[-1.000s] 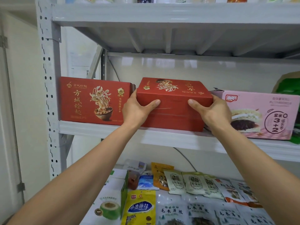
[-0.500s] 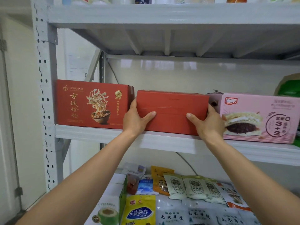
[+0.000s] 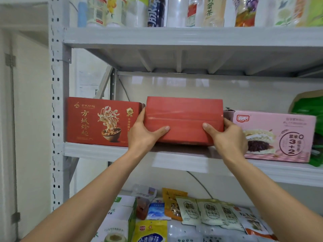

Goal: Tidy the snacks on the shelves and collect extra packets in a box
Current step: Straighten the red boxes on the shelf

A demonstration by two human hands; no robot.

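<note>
We held the plain red box (image 3: pixel 183 117) by its ends w/ left hand (image 3: pixel 143 135) and right hand (image 3: pixel 227 137), thumbs on its front, btwn the red noodle box (image 3: pixel 101 121) and the pink cake box (image 3: pixel 276 135). The step looked like seating it on the grey metal shelf (image 3: pixel 174 159). Next prob. a push back flush w/o nudging the neighbours. Drink bottles (image 3: pixel 157 11) stood above, snack packets (image 3: pixel 206 212) lay below, white wall behind.

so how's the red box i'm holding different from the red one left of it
The held box shows a plain red face; the left box shows a noodle-bowl print. The left hand and right hand grip the held box; nothing grips the left box. Both are red, at one shelf.
</note>
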